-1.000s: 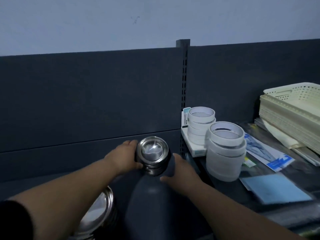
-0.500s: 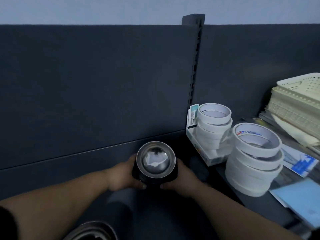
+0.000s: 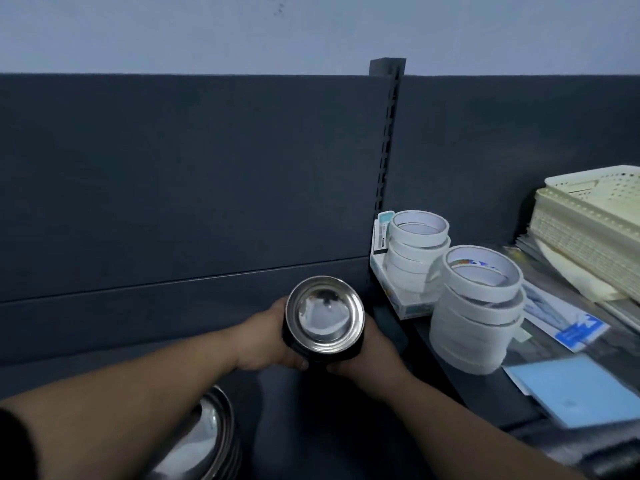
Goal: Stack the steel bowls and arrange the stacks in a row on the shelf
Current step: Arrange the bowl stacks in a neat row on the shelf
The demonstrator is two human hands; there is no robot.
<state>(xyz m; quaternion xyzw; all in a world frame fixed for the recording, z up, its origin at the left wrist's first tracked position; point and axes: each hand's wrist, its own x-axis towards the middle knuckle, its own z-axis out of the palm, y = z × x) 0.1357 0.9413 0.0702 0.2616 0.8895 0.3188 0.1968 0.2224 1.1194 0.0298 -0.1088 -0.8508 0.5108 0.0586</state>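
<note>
The dark back panel (image 3: 173, 185) fills the middle of the frame. At the right edge sit cream baskets (image 3: 588, 230), with white tape rolls (image 3: 478, 306) just left of them. At lower left a second bowl stack (image 3: 207, 441) shows beside your forearm. Just below centre, your left hand (image 3: 263, 341) and right hand (image 3: 374, 351) clasp the stack of steel bowls (image 3: 325, 317) from either side, fingers curled round it.
</note>
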